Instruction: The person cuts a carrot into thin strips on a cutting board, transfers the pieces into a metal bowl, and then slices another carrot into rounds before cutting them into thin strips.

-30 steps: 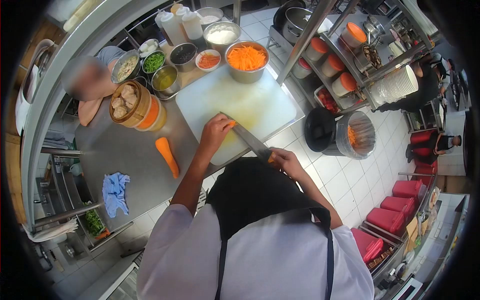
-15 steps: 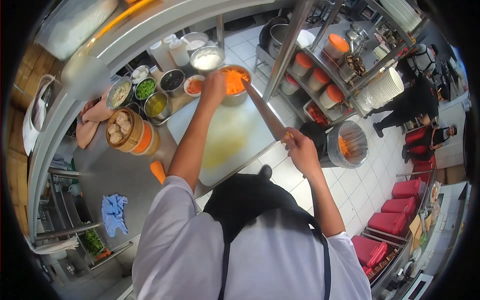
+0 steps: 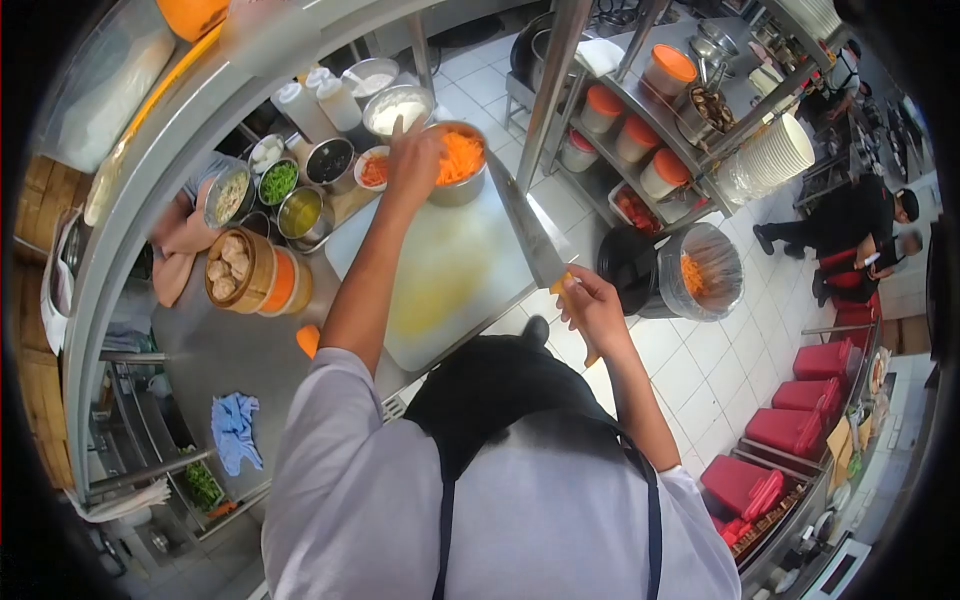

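My right hand (image 3: 593,308) is wrapped round the yellow handle of a large kitchen knife (image 3: 537,243). Its blade points up and away, passing beside the board's right edge, with the tip near the metal bowl (image 3: 462,191). Shredded carrot (image 3: 460,158) fills that bowl, which stands at the far end of the white cutting board (image 3: 365,310). At the bowl's left rim is my left hand (image 3: 416,162), fingers stretched out and apart, holding nothing I can see. A yellow-green stain marks the board.
Left of the board stand a bamboo steamer (image 3: 228,268) with dumplings, a bowl of chopped greens (image 3: 279,182) and a pot of yellow liquid (image 3: 302,215). A carrot (image 3: 308,340) and blue cloth (image 3: 236,432) lie on the counter. A lined bin (image 3: 705,275) stands right. Co-workers are farther off.
My left hand's fingers have spread at the carrot bowl's rim. The knife has drawn back, its tip no longer over the carrot. The view has shifted slightly.
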Available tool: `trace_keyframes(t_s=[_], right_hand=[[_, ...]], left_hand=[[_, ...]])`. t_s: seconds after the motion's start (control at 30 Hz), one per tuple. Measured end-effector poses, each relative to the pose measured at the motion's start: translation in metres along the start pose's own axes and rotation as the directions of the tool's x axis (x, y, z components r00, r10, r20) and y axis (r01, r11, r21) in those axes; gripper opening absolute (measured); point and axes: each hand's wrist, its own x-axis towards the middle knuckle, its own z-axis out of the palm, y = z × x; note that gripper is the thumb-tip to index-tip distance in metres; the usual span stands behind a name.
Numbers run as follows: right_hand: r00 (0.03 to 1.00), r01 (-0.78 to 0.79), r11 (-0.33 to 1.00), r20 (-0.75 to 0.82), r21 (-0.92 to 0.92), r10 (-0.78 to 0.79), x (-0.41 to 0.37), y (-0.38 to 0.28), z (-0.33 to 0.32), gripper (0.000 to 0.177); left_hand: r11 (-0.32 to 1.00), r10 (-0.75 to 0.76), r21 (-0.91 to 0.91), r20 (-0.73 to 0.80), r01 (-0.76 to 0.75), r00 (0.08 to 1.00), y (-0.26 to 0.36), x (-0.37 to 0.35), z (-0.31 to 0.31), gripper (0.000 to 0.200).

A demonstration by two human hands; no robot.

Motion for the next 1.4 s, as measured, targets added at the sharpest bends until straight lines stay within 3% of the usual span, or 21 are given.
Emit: trace_keyframes(t_s=[0.1, 0.13, 0.23, 0.3, 0.37, 0.4, 0.47, 0.53, 0.6, 0.7, 0.8, 0.9, 1.0, 1.03, 1.1, 1.13, 1.2, 1.3, 1.4], right_hand=[[1.000, -0.002, 0.999, -0.010, 0.037, 0.002, -0.002, 0.009, 0.002, 0.042], [1.000, -0.001, 0.998, 0.000, 0.059, 0.001, -0.004, 0.012, 0.002, 0.041], [0.999, 0.019, 0.994, 0.038, 0.110, -0.023, -0.004, 0.034, 0.000, 0.036], [0.999, -0.019, 0.991, 0.035, 0.131, 0.014, -0.009, 0.046, 0.001, 0.036], [0.999, 0.007, 0.993, 0.046, 0.115, -0.012, -0.011, 0.063, 0.001, 0.046], [0.999, -0.024, 0.992, 0.048, 0.121, 0.018, -0.013, 0.071, 0.001, 0.046], [0.997, -0.072, 0.990, 0.039, 0.122, 0.068, -0.017, 0.084, 0.005, 0.048], [0.993, -0.086, 0.994, 0.082, 0.066, 0.081, -0.016, 0.090, 0.008, 0.050], [0.992, -0.081, 0.997, 0.096, -0.017, 0.082, -0.018, 0.094, 0.016, 0.053], [0.983, -0.039, 0.997, 0.178, -0.063, 0.050, -0.013, 0.098, 0.027, 0.053], [0.972, -0.037, 0.990, 0.226, -0.138, 0.068, -0.013, 0.092, 0.043, 0.051], [0.964, -0.029, 0.977, 0.252, -0.210, 0.083, -0.012, 0.092, 0.055, 0.048], [0.958, -0.012, 0.968, 0.274, -0.250, 0.083, -0.014, 0.099, 0.059, 0.043], [0.956, -0.005, 0.967, 0.281, -0.254, 0.078, -0.016, 0.100, 0.060, 0.042], [0.963, -0.014, 0.971, 0.258, -0.240, 0.077, -0.022, 0.103, 0.059, 0.039], [0.969, -0.023, 0.974, 0.233, -0.226, 0.077, -0.027, 0.105, 0.058, 0.039], [0.983, -0.030, 0.981, 0.174, -0.192, 0.064, -0.034, 0.110, 0.057, 0.038], [0.996, -0.042, 0.990, 0.077, -0.137, 0.053, -0.044, 0.114, 0.055, 0.035], [1.000, 0.008, 0.946, 0.022, -0.325, -0.001, -0.048, 0.113, 0.054, 0.032]], left_hand=[[0.979, -0.188, -0.117, -0.229, 0.164, 0.955, 0.018, 0.013, -0.011, 0.015], [0.981, -0.191, -0.046, -0.308, 0.186, 0.932, 0.024, 0.012, -0.024, 0.016], [0.882, -0.313, -0.375, -0.018, 0.284, 0.949, 0.006, -0.019, -0.051, 0.015], [0.833, -0.324, -0.465, 0.029, 0.299, 0.946, -0.007, -0.064, -0.071, 0.010], [0.744, -0.345, -0.587, 0.072, 0.319, 0.936, -0.020, -0.116, -0.101, 0.012], [0.724, -0.405, -0.603, 0.023, 0.336, 0.914, -0.020, -0.144, -0.118, 0.016], [0.537, -0.608, -0.650, 0.144, 0.538, 0.781, -0.027, -0.218, -0.144, 0.016], [0.419, -0.828, -0.484, 0.144, 0.768, 0.542, -0.012, -0.279, -0.169, 0.010], [0.382, -0.921, -0.173, 0.001, 0.908, 0.388, 0.009, -0.319, -0.184, 0.007], [0.225, -0.974, 0.000, -0.014, 0.974, 0.225, 0.010, -0.394, -0.164, 0.035], [0.239, -0.970, 0.083, 0.061, 0.968, 0.234, 0.017, -0.410, -0.141, 0.067], [0.253, -0.961, 0.184, 0.164, 0.950, 0.224, 0.016, -0.387, -0.131, 0.085], [0.133, -0.966, 0.029, 0.228, 0.991, 0.123, 0.010, -0.375, -0.124, 0.075], [-0.035, -0.948, -0.242, 0.315, 0.970, 0.045, 0.009, -0.373, -0.123, 0.070], [-0.407, -0.844, -0.628, 0.536, 0.663, -0.010, 0.007, -0.370, -0.125, 0.061], [-0.433, -0.846, -0.667, 0.533, 0.606, -0.017, 0.011, -0.367, -0.124, 0.058], [-0.483, -0.843, -0.730, 0.537, 0.484, -0.031, 0.020, -0.359, -0.120, 0.053], [-0.468, -0.810, -0.752, 0.575, 0.464, 0.116, 0.041, -0.334, -0.091, 0.052], [-0.315, -0.924, -0.854, 0.376, 0.415, 0.071, 0.085, -0.295, -0.048, 0.049]])
